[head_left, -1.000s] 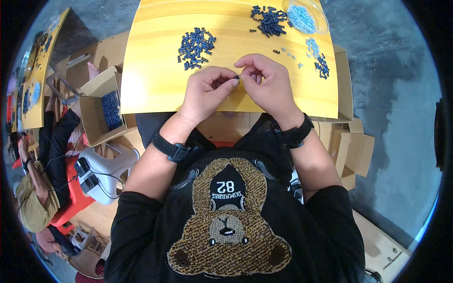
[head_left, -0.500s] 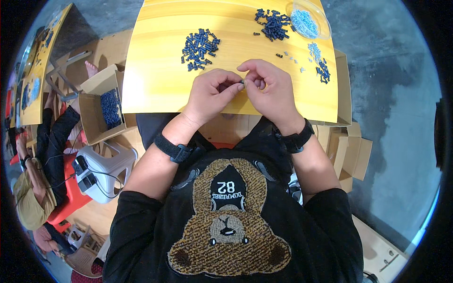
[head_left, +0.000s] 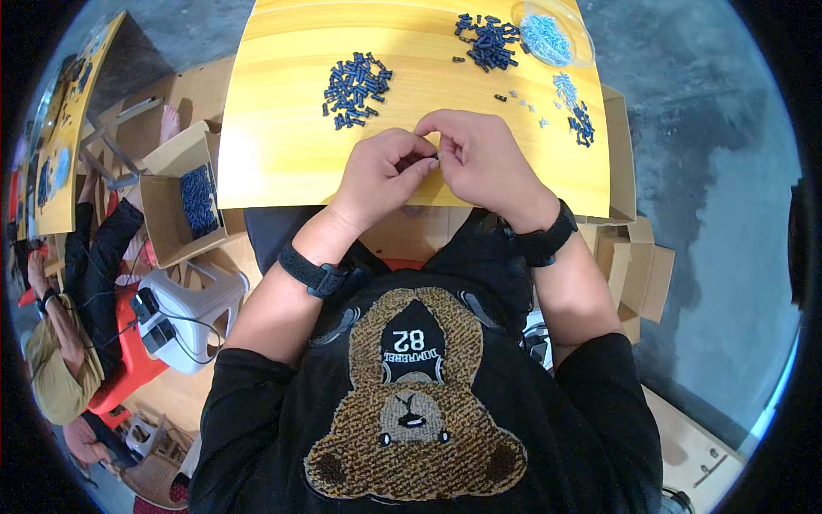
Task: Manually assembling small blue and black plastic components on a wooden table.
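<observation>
My left hand and my right hand meet fingertip to fingertip over the near edge of a yellow table. Between the fingers they pinch one small dark plastic piece, mostly hidden. A heap of the same dark blue pieces lies just beyond my left hand. A second heap of dark pieces sits farther back on the right, beside a clear round dish of small pale blue parts. A few loose parts are scattered right of my right hand.
An open cardboard box holding dark blue pieces stands on the floor to my left, next to a white plastic stool. Flat cardboard boxes lie right of the table. Another person sits at far left near a second yellow table.
Both hands stay together at the table's near edge, fingers shifting slightly around the small piece. The heaps on the table have not moved.
</observation>
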`<state>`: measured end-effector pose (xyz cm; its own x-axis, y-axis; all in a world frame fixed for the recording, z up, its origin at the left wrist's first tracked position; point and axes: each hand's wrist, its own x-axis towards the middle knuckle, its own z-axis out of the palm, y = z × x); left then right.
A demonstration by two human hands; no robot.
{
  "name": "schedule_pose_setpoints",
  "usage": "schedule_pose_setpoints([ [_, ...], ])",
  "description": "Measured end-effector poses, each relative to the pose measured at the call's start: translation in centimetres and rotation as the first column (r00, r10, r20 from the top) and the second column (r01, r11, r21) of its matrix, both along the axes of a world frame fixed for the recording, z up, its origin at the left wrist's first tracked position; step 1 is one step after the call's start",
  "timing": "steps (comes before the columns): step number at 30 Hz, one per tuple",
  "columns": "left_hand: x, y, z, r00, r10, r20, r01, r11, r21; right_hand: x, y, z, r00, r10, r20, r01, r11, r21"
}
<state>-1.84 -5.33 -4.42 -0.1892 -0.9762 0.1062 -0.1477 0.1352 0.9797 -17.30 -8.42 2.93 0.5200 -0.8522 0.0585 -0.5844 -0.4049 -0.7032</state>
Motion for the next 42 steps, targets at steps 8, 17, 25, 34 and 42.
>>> schedule_pose_setpoints([
  [8, 0.4, -0.2, -0.7, 0.995, -0.012, -0.096, 0.018, 0.998, 0.062, 0.0, -0.2, -0.5, 0.982, -0.155, 0.110, 0.145, 0.985, 0.089],
  [17, 0.5, -0.6, 0.0, 0.964, 0.016, -0.266, 0.019, 0.992, 0.128, 0.4, 0.6, -2.8, 0.918, -0.306, 0.252, 0.282, 0.951, 0.125],
  [25, 1.2, -1.2, 0.0, 0.907, 0.061, -0.416, 0.087, 0.941, 0.327, 0.2, 1.2, -2.8, 0.930, -0.180, 0.322, 0.212, 0.975, -0.067],
  [34, 1.1, -1.3, 0.2, 0.861, 0.083, -0.502, 0.111, 0.932, 0.345, 0.5, 1.4, -2.8, 0.952, -0.135, 0.273, 0.177, 0.975, -0.135],
  [42, 2.1, -1.2, 0.2, 0.832, 0.044, -0.554, 0.180, 0.921, 0.344, 1.0, 0.9, -3.3, 0.957, -0.057, 0.286, 0.133, 0.958, -0.252],
])
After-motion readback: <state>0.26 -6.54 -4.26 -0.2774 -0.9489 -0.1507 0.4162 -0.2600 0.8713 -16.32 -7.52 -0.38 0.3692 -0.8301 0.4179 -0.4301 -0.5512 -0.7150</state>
